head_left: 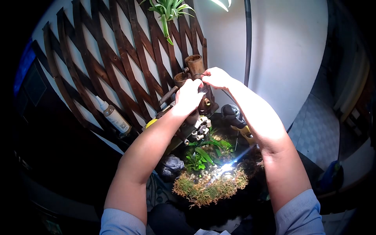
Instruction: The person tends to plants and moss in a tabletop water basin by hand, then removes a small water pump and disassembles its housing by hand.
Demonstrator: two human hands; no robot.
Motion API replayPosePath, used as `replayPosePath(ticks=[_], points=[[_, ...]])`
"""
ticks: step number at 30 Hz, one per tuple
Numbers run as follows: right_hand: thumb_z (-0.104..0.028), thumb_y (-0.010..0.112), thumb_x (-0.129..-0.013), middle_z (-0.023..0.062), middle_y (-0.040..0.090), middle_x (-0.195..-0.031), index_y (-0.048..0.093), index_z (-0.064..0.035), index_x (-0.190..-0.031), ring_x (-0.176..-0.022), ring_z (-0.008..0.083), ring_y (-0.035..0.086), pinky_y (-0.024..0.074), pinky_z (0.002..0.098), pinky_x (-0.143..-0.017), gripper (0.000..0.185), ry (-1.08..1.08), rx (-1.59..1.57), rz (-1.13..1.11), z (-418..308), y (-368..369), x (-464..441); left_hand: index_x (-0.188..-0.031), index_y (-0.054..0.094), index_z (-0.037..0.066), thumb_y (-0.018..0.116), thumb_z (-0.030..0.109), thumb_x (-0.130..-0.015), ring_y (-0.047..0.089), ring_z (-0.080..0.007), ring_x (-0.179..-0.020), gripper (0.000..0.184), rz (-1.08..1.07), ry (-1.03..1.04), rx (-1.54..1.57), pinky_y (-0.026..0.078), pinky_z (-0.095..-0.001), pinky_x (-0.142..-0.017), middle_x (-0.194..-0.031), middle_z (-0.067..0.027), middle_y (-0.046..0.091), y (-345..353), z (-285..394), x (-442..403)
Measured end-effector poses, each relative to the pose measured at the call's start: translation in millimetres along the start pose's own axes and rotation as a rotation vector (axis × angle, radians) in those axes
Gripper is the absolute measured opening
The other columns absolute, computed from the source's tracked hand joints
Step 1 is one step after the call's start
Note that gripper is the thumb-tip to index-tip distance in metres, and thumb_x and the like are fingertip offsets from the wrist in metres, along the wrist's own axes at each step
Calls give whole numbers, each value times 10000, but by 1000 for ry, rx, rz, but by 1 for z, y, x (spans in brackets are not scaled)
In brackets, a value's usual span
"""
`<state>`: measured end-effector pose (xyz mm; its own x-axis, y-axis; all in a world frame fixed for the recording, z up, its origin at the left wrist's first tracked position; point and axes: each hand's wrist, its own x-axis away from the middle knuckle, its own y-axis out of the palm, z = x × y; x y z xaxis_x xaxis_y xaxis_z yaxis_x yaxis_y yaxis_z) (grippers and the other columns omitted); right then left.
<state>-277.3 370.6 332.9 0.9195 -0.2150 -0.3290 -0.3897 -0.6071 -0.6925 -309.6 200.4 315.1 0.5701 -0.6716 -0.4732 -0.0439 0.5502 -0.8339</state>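
Both arms reach out to a cluster of bamboo tubes at the back of a planted tank. My right hand pinches a thin black cord, part of which trails below the wrist. Close beside it, my left hand is closed, its fingertips near the cord; what they hold is hidden. Just behind the hands stand a tall bamboo tube and a shorter bamboo cup. Below the left hand are several small white pipe fittings.
Moss edges the tank's front, with green plants and a bright light inside. A dark grey figurine sits left, a black-and-yellow object right. A nozzle bottle leans by the wooden lattice. A dark pole stands behind.
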Motion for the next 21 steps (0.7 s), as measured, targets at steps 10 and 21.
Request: replayPosePath(ticks=[10, 21], points=[[-312, 561, -908, 54, 635, -675, 651, 24, -944, -455, 109, 506, 434, 259, -463, 350, 73, -133, -130, -4, 2, -4, -1026, 582, 111, 675, 169, -759, 587, -280, -963, 289, 30, 63, 35, 471, -386, -839, -998, -100, 574, 8, -5, 3], [-414, 607, -805, 127, 623, -629, 678, 25, -794, -491, 204, 606, 512, 312, -542, 445, 143, 260, -129, -8, 2, -2, -1019, 585, 105, 676, 162, -756, 589, -286, -969, 284, 47, 21, 25, 473, -385, -837, -989, -108, 583, 5, -1, 5]])
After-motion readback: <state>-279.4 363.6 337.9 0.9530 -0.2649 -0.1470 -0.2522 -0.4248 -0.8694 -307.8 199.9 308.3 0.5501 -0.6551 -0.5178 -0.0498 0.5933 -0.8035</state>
